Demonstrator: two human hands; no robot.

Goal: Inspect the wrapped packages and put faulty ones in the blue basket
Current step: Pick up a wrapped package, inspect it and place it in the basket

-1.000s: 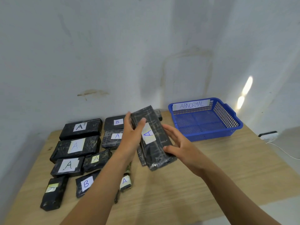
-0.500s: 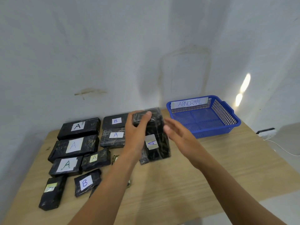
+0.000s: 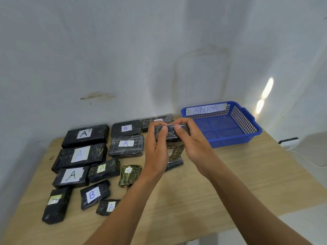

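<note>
Both hands hold one black wrapped package [image 3: 174,145] upright above the table, its top end towards me. My left hand [image 3: 155,147] grips its left side with the thumb on the top end. My right hand [image 3: 194,144] grips the right side, thumb also on top. Its label is mostly hidden between my hands. The blue basket [image 3: 251,134], labelled ABNORMAL, stands just right of my hands with nothing inside. Several other black packages with A or B labels lie on the left of the table, such as one marked B [image 3: 94,194].
The wooden table [image 3: 212,183] stands in a corner of white walls. Another package [image 3: 174,164] lies under the held one. A white cable [image 3: 304,159] and a socket lie on the floor right of the table.
The held package was turned from slanted, label facing me, to upright with its end towards me. My right hand moved from open beside it to gripping its top.
</note>
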